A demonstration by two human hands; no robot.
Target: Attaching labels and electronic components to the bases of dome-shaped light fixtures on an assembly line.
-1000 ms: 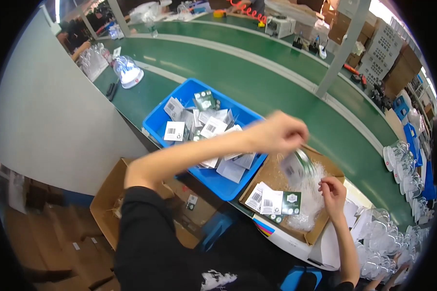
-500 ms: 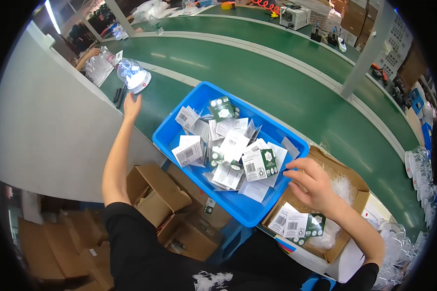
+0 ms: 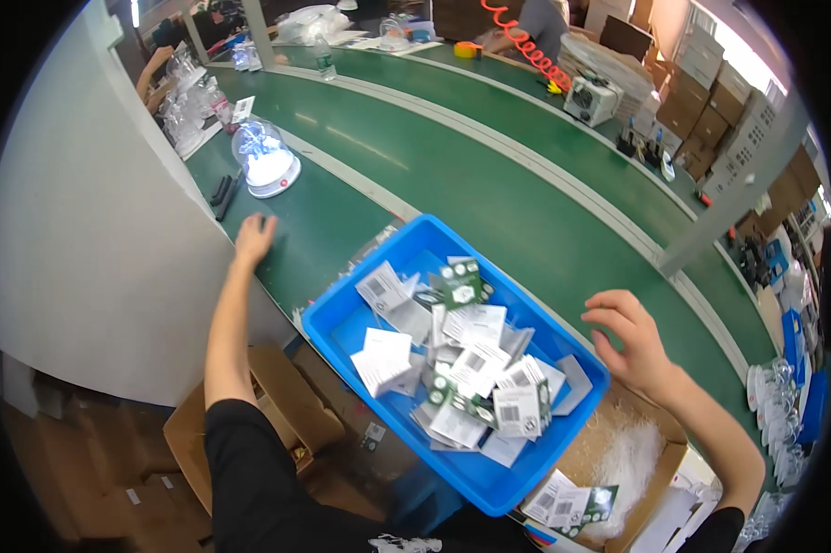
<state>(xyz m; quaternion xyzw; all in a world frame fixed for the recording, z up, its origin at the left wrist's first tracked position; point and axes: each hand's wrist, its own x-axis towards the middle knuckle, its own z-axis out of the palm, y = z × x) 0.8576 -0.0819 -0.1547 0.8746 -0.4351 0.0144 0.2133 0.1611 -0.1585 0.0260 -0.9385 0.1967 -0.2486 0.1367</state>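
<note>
My left hand (image 3: 254, 240) hovers over the green bench with its fingers apart and nothing in them. Just beyond it stands a clear dome lamp (image 3: 270, 168) on a white base, lit from inside. My right hand (image 3: 629, 339) is raised off the right rim of a blue plastic tub (image 3: 344, 318), fingers curved but apart, holding nothing. The tub lies tilted across the bench's near side, with many folded white and green printed cards (image 3: 475, 364) heaped in it.
Right of the tub, an open cardboard box (image 3: 675, 453) contains clear shredded filler and a few cards. Black sticks (image 3: 223, 195) lie left of the lamp. Clear domes (image 3: 777, 419) line the far right. Another person's hand (image 3: 156, 64) shows at upper left. A grey pillar (image 3: 724, 207) rises at right.
The view has shifted, so the tub and lamp appear lower. My left hand is farther from the lamp, and my right hand has moved up and away from the tub's rim.
</note>
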